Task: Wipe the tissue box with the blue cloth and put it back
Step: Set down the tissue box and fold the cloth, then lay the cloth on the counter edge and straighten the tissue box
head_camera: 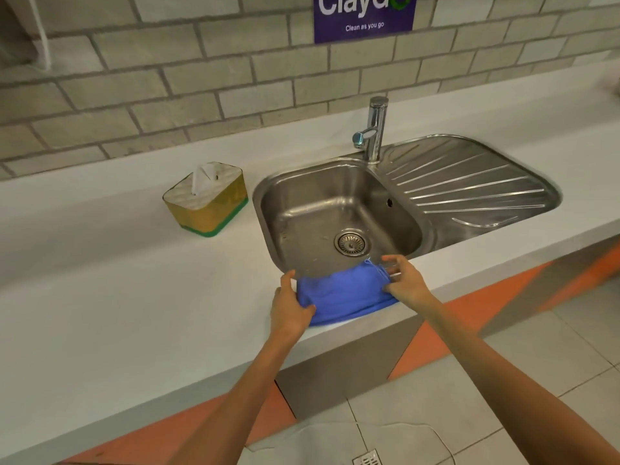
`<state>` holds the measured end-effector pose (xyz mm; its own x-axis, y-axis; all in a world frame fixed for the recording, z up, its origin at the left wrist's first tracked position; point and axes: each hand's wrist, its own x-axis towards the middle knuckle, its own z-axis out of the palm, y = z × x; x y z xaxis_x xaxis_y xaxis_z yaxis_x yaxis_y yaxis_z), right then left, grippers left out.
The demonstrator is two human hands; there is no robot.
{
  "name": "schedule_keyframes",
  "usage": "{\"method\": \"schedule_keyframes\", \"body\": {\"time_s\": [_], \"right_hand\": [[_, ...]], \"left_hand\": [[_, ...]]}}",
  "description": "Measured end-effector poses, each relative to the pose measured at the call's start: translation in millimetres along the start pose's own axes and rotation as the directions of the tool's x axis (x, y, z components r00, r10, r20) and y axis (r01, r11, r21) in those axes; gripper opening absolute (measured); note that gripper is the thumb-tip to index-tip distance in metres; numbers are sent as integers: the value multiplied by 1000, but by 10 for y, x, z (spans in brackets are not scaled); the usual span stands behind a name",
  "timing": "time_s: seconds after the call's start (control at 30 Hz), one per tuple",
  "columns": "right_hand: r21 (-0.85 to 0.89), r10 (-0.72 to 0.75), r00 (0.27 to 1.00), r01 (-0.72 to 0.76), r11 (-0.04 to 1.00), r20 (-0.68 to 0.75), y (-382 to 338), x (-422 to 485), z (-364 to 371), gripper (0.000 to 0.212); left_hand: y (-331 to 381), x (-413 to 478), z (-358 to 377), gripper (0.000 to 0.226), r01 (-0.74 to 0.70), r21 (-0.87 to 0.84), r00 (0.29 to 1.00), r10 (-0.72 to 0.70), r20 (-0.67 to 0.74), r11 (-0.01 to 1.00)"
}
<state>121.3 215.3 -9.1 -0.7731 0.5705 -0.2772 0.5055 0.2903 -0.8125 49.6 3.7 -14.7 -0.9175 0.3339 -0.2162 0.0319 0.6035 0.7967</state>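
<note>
Well left of both hands [349, 293], each gripping blue cloth [342, 297]: tissue box [206, 199].

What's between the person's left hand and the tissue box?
Only bare white counter lies between the left hand and the tissue box, seen in the head view.

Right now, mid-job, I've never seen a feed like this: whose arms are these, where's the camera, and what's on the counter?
There is no machine here: the arms belong to a person, filmed by one wide-angle camera worn on their head, looking forward and down. The left hand and right hand each grip an end of the blue cloth, which lies on the white counter at its front edge, just in front of the steel sink. The tissue box stands untouched to the left of the sink, with a tissue sticking up. A tap stands behind the basin.
</note>
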Motion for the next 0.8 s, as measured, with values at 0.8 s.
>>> {"method": "schedule_keyframes", "body": {"time_s": [0.8], "right_hand": [[59,-213,974,209,976,75,-1151,448,594,33]], "left_hand": [[282,510,-701,50,148,-265,961,-202,-188,953]]}}
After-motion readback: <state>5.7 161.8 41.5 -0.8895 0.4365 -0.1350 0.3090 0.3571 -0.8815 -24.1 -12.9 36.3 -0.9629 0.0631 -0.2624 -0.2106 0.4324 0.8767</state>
